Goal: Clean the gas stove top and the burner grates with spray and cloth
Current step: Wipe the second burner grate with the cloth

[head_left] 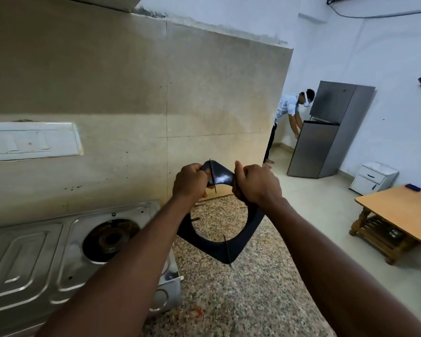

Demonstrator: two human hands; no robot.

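Your left hand (189,181) and right hand (256,186) both hold the black burner grate (240,248), fingers curled tight round its upper edge, the left on the top corner and the right on the side next to it. The grate is lifted clear and tilted, its round opening facing you, and hangs over the speckled granite tabletop (231,302) just to the right of the steel gas stove (34,263). Thin metal prongs stick out from the grate's frame. On the stove, the right-hand burner (110,237) sits uncovered in its round well, and your left forearm crosses the stove's front right corner. Behind the stove is a beige tiled wall (131,93) with brown spatter low down and a white switch plate (31,141) to the left. In the room beyond, a second person (286,110) bends at a grey refrigerator (326,142). A small white cabinet (372,178) and a low wooden table (399,210) stand to the right.
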